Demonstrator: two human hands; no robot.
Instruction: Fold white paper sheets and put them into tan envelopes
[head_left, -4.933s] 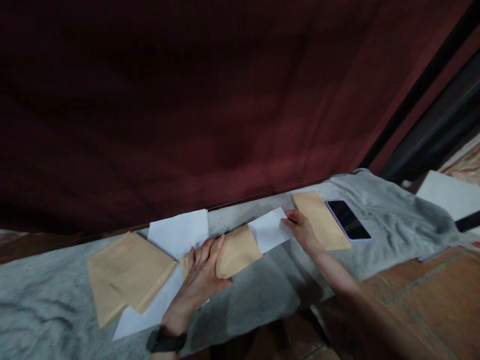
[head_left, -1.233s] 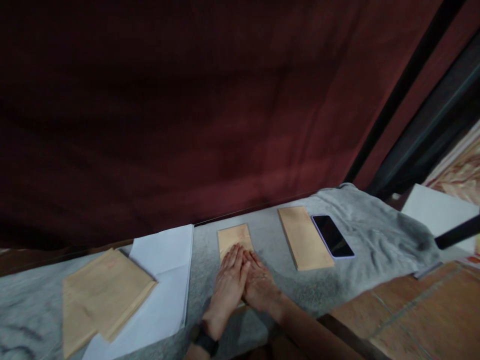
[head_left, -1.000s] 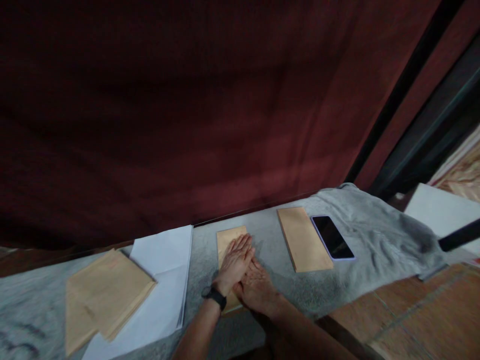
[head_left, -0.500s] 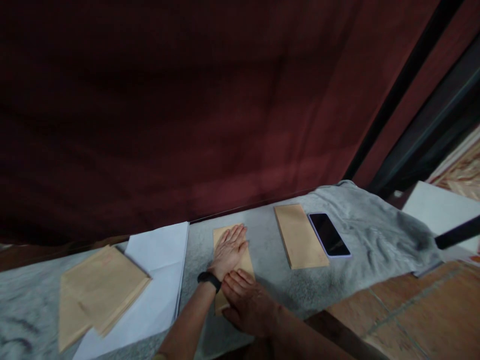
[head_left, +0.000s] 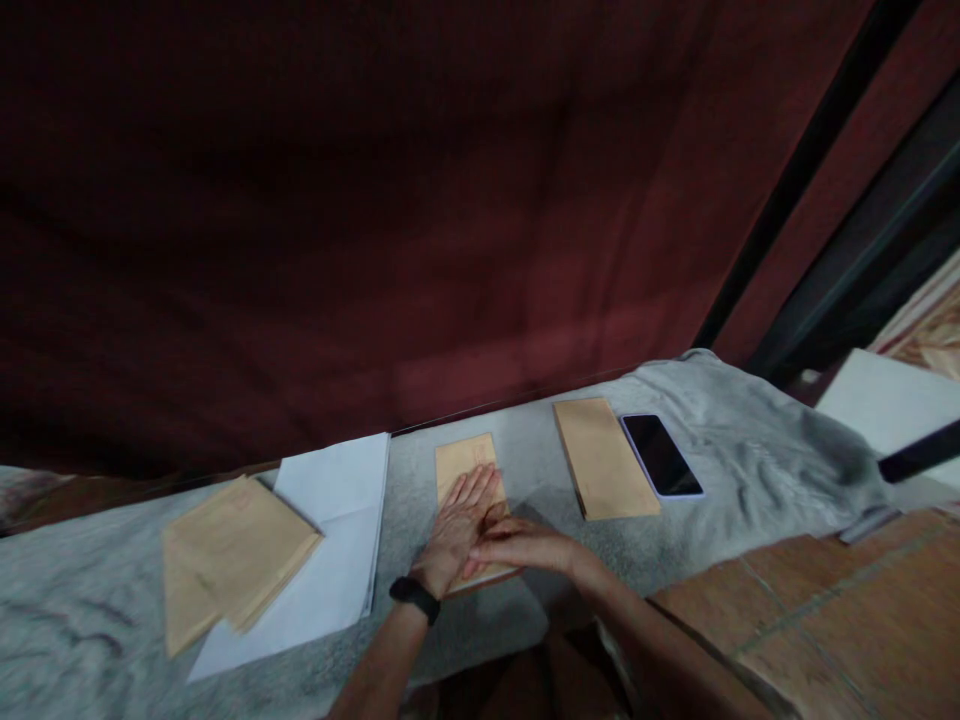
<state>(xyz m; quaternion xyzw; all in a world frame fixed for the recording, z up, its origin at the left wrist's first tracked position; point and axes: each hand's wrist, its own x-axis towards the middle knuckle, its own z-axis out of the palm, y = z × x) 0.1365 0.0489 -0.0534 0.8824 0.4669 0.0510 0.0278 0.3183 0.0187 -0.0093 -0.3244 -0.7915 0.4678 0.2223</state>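
My left hand [head_left: 459,520], with a black band [head_left: 415,596] on its wrist, lies flat with fingers stretched out on a brown paper envelope [head_left: 463,457]. A reddish mark shows near the envelope's top right corner. A whitish strip shows along its near edge. My right hand [head_left: 529,545] is turned on its side against the left hand, over the envelope's lower right part. Its thumb and fingers are bunched together, and the fingers are partly hidden. Whether they pinch anything cannot be made out.
Left on the grey cloth [head_left: 525,430] lie several brown envelopes [head_left: 251,545], overlapping white paper sheets [head_left: 349,540]. A stack of brown envelopes [head_left: 606,460] and a phone [head_left: 661,455] lie at right. A dark red curtain [head_left: 450,250] hangs behind; tiled floor [head_left: 847,600] shows at lower right.
My right hand has gone from lying flat on the envelope's near part to being bunched on its side, farther up against my left hand. The left hand sits lower on the envelope.
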